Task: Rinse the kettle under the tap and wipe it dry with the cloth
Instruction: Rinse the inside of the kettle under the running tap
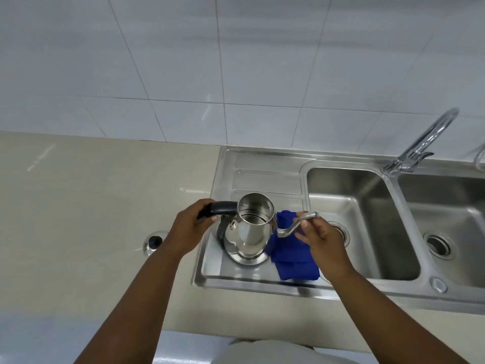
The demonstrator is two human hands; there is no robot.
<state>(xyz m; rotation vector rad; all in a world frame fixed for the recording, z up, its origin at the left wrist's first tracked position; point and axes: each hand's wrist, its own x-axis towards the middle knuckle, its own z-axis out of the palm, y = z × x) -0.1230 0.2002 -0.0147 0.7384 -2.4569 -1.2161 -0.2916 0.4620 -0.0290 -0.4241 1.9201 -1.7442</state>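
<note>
Kettle [246, 237] of shiny steel, with its lid off and its mouth open to the camera, sits at the near part of the draining board [262, 177], to the left of the sink. Whether its base rests on the metal or is just lifted off it cannot be told. Its black handle [221, 208] points left and its thin curved spout [288, 228] points right.

The left hand [189, 224] grips the handle, with the fingers curled over the top and the thumb tucked beneath. The right hand [324, 239] pinches the spout close to its tip, thumb on the upper side and the other fingers bent below it.

A blue cloth [294, 258] lies crumpled on the draining board just to the right of the kettle, under and behind the spout, and it reaches the near edge of the board. The lower fingers of the right hand are right against its folds; whether they hold it too is not clear.

The tap [430, 137] stands at the far side, between the two basins, well apart from the kettle, and no water shows at it. The left basin [349, 195] is just right of the cloth, with its drain partly hidden by the right hand, and the right basin [451, 214] lies beyond it.

On the beige counter [91, 206], left of the draining board, lies a round steel lid [154, 243] with a black knob. Pale wall tiles [183, 61] rise behind the counter.
</note>
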